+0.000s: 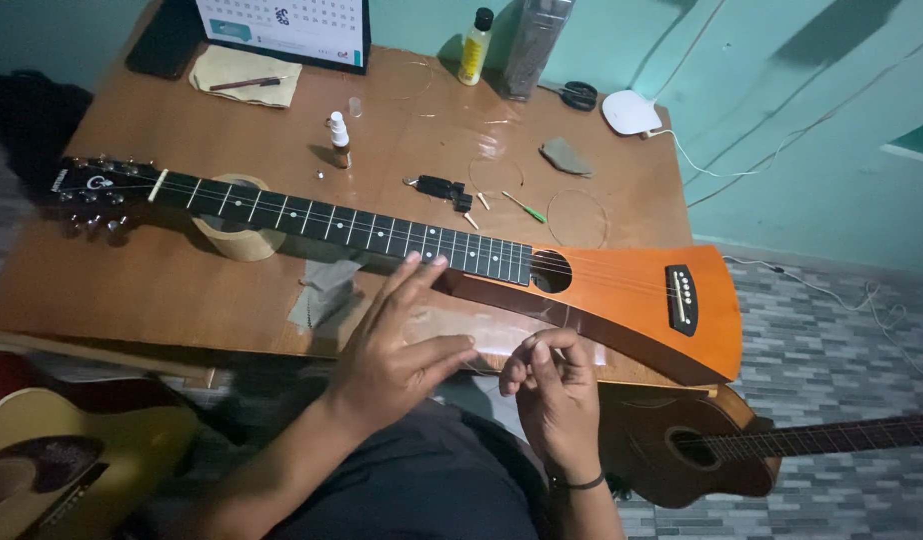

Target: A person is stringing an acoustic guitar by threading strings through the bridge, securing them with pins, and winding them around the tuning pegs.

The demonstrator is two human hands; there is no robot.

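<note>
lying across the wooden table (132,290), a small orange travel guitar (622,290) rests its neck on a tape roll (237,240). the left hand (397,350) is spread loose, fingertips touching the fretboard edge, grasping nothing. the right hand (552,385) pinches what looks like a thin wire, just below the guitar body. a spray bottle (339,138) and a string winder (444,188) sit beyond the neck.

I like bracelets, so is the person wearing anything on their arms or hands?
Yes. The right hand has a thin dark band around its wrist. The left hand wears nothing, and both forearms are bare, with no sleeves showing.
</note>
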